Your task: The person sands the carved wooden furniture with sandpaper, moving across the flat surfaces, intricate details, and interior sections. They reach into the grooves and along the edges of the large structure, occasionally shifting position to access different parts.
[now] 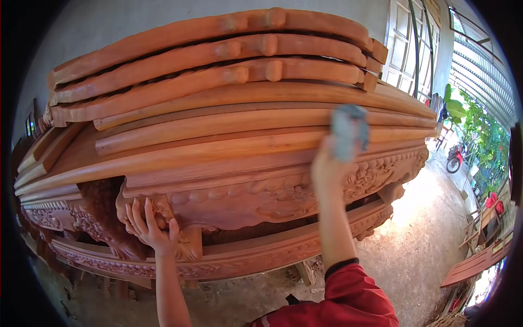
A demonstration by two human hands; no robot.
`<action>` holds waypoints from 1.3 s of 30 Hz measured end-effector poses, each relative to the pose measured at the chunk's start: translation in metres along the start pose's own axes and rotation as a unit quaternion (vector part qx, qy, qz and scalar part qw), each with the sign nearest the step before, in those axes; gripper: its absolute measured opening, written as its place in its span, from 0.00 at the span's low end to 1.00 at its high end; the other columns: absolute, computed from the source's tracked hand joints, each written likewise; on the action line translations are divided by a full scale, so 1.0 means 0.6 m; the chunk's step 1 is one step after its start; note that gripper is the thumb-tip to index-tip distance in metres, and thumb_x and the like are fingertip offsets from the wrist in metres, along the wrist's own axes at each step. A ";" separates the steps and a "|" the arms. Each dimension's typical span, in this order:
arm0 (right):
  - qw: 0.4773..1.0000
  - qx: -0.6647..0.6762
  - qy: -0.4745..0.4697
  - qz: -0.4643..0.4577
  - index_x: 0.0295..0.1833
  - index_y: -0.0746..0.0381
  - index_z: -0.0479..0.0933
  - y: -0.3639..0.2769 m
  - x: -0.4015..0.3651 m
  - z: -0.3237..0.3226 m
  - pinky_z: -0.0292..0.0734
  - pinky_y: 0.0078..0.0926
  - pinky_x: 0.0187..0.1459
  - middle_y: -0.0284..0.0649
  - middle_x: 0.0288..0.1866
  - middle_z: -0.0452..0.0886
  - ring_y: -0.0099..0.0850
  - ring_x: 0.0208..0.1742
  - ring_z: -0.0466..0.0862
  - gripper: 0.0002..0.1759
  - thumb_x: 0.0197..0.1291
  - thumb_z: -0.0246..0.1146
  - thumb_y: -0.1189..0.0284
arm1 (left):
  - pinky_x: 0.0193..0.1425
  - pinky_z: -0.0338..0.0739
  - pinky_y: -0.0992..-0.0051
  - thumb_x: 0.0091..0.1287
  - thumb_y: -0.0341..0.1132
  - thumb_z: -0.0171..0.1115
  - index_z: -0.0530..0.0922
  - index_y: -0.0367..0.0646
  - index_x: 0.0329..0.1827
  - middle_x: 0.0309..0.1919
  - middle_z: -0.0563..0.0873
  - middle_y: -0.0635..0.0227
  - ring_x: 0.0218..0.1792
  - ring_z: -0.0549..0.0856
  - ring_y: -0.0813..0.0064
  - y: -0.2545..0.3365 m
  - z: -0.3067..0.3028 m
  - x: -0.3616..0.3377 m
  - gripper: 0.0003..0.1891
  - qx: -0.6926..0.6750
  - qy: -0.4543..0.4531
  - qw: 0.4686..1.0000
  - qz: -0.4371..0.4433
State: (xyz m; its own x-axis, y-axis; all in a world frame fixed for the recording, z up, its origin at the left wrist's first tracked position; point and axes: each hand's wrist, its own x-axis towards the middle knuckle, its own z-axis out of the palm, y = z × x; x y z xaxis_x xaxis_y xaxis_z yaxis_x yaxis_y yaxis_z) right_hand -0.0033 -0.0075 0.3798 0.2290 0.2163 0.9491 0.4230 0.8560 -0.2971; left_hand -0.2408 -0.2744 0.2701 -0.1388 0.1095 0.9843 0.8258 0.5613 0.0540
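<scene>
My right hand (pixel 326 169) reaches up to the long edge of a wooden table-like piece (pixel 229 147). A folded grey-blue sheet (pixel 344 133) is in it; motion blur hides whether it is sandpaper or cloth. The sheet overlaps the moulded edge in view. With fingers spread, my left hand (pixel 150 229) rests on a carved corner block (pixel 188 242) below the top, holding nothing. Carved relief (pixel 373 177) runs along the apron to the right of my right hand.
Several curved wooden parts (pixel 207 49) lie stacked on top. A lower carved rail (pixel 239 259) runs under the apron. At right are a concrete floor (pixel 397 240), a red motorbike (pixel 454 158), a wooden panel (pixel 474 261) and green plants (pixel 482 136).
</scene>
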 end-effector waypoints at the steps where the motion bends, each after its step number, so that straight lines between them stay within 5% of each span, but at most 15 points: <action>1: 0.995 0.043 -0.068 -0.062 0.61 0.58 0.66 -0.044 -0.016 0.002 0.44 0.50 0.66 0.44 0.61 0.69 0.40 0.67 0.60 0.28 0.53 0.58 0.67 | 0.65 0.50 0.50 0.59 0.55 0.49 0.72 0.42 0.57 0.60 0.67 0.53 0.64 0.61 0.49 0.002 -0.001 -0.001 0.30 -0.002 0.001 1.000 0.002; 2: 0.968 -0.023 -0.192 -0.161 0.61 0.54 0.66 -0.067 -0.031 0.000 0.41 0.53 0.66 0.38 0.61 0.69 0.38 0.68 0.60 0.29 0.50 0.60 0.65 | 0.65 0.50 0.51 0.59 0.55 0.48 0.72 0.42 0.57 0.60 0.68 0.54 0.64 0.61 0.49 0.002 -0.001 -0.001 0.30 0.004 0.000 1.000 0.001; 3: 0.947 0.031 -0.169 -0.271 0.60 0.51 0.68 -0.073 -0.047 0.006 0.41 0.51 0.66 0.33 0.58 0.72 0.36 0.68 0.61 0.29 0.49 0.61 0.64 | 0.65 0.50 0.51 0.59 0.56 0.48 0.72 0.42 0.57 0.60 0.68 0.54 0.64 0.61 0.49 0.001 -0.001 0.000 0.30 0.010 -0.001 1.000 0.001; 6: 0.962 -0.057 -0.186 -0.192 0.58 0.52 0.70 -0.062 -0.026 -0.017 0.40 0.51 0.66 0.35 0.57 0.74 0.38 0.65 0.65 0.24 0.52 0.58 0.66 | 0.66 0.49 0.51 0.59 0.56 0.48 0.72 0.42 0.57 0.60 0.68 0.54 0.64 0.62 0.49 0.001 0.000 0.000 0.30 0.010 0.004 1.000 0.002; 8: 0.995 0.065 -0.032 -0.068 0.60 0.58 0.68 0.021 -0.012 -0.004 0.40 0.51 0.66 0.40 0.60 0.70 0.41 0.65 0.63 0.24 0.55 0.57 0.67 | 0.66 0.49 0.51 0.59 0.56 0.48 0.72 0.42 0.57 0.60 0.68 0.54 0.64 0.62 0.49 0.003 -0.001 0.001 0.30 0.014 0.003 1.000 0.001; 10: 0.997 -0.054 0.013 0.062 0.61 0.63 0.65 0.032 0.016 -0.030 0.40 0.49 0.66 0.46 0.61 0.68 0.44 0.65 0.61 0.25 0.57 0.56 0.68 | 0.66 0.48 0.51 0.60 0.56 0.48 0.72 0.43 0.57 0.60 0.68 0.54 0.64 0.62 0.49 0.002 -0.002 0.000 0.30 0.013 0.001 1.000 -0.003; 13: 0.990 0.057 0.051 0.121 0.62 0.65 0.64 -0.009 0.004 0.004 0.39 0.49 0.66 0.49 0.61 0.67 0.45 0.66 0.60 0.26 0.58 0.55 0.67 | 0.66 0.48 0.51 0.59 0.56 0.49 0.72 0.43 0.57 0.60 0.68 0.54 0.64 0.62 0.49 0.001 -0.005 -0.001 0.29 0.015 -0.012 1.000 -0.006; 16: 0.992 0.101 -0.018 -0.068 0.60 0.63 0.67 -0.150 -0.049 0.034 0.38 0.52 0.67 0.47 0.62 0.67 0.39 0.67 0.61 0.25 0.58 0.55 0.64 | 0.66 0.48 0.51 0.59 0.56 0.49 0.72 0.43 0.57 0.60 0.68 0.54 0.64 0.62 0.49 -0.001 -0.004 -0.003 0.30 0.010 -0.010 1.000 -0.010; 19: 0.950 0.037 -0.175 -0.256 0.58 0.50 0.72 -0.215 -0.106 0.047 0.31 0.54 0.67 0.29 0.60 0.71 0.34 0.68 0.60 0.27 0.49 0.62 0.60 | 0.67 0.46 0.51 0.59 0.57 0.48 0.73 0.44 0.56 0.60 0.68 0.54 0.64 0.63 0.50 0.001 -0.003 0.001 0.30 -0.005 -0.002 1.000 -0.008; 22: 0.969 0.036 -0.201 -0.141 0.54 0.50 0.74 -0.182 -0.052 0.018 0.40 0.58 0.65 0.34 0.57 0.73 0.33 0.64 0.66 0.25 0.46 0.62 0.66 | 0.67 0.45 0.50 0.59 0.59 0.48 0.75 0.47 0.54 0.58 0.71 0.56 0.63 0.64 0.50 -0.003 -0.001 -0.002 0.29 0.000 0.002 1.000 -0.023; 24: 0.988 0.152 -0.041 0.006 0.61 0.64 0.65 -0.096 -0.056 0.047 0.44 0.44 0.67 0.45 0.60 0.68 0.39 0.65 0.63 0.30 0.50 0.60 0.70 | 0.67 0.45 0.49 0.59 0.59 0.48 0.75 0.48 0.54 0.58 0.71 0.56 0.63 0.64 0.51 -0.006 -0.001 -0.004 0.29 0.003 0.001 1.000 -0.025; 29: 0.997 -0.033 0.055 0.051 0.63 0.70 0.60 -0.100 -0.050 0.043 0.46 0.34 0.68 0.50 0.66 0.60 0.41 0.69 0.57 0.27 0.64 0.49 0.63 | 0.67 0.43 0.50 0.58 0.58 0.50 0.76 0.49 0.54 0.58 0.70 0.58 0.63 0.64 0.52 -0.006 -0.007 -0.001 0.28 -0.016 -0.011 0.999 -0.029; 32: 0.993 0.025 -0.095 -0.068 0.64 0.67 0.58 -0.231 -0.098 0.058 0.35 0.50 0.67 0.50 0.69 0.56 0.45 0.71 0.50 0.31 0.56 0.54 0.66 | 0.67 0.42 0.49 0.58 0.58 0.51 0.75 0.51 0.55 0.59 0.70 0.58 0.63 0.63 0.52 -0.008 -0.007 -0.004 0.27 -0.024 -0.020 0.999 -0.031; 34: 0.974 0.018 -0.173 -0.146 0.66 0.50 0.61 -0.279 -0.144 0.081 0.26 0.67 0.62 0.37 0.71 0.56 0.37 0.73 0.49 0.36 0.50 0.61 0.59 | 0.66 0.41 0.49 0.58 0.58 0.52 0.74 0.53 0.56 0.59 0.69 0.58 0.64 0.62 0.52 -0.011 -0.007 -0.005 0.27 -0.032 -0.033 0.998 -0.033; 39: 0.987 -0.028 -0.136 -0.078 0.64 0.57 0.63 -0.256 -0.116 0.059 0.32 0.62 0.64 0.44 0.69 0.58 0.42 0.71 0.53 0.33 0.52 0.59 0.62 | 0.67 0.39 0.50 0.57 0.58 0.54 0.74 0.54 0.56 0.59 0.69 0.61 0.64 0.63 0.56 -0.015 -0.018 -0.002 0.27 -0.034 -0.044 0.998 -0.035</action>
State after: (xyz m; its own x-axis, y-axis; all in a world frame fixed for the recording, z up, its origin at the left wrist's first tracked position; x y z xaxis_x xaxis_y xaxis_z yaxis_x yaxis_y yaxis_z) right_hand -0.1151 -0.1373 0.3633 -0.0846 0.2080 0.9745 0.4836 0.8636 -0.1424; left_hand -0.2419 -0.2884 0.2703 -0.2432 0.1459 0.9589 0.8473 0.5131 0.1369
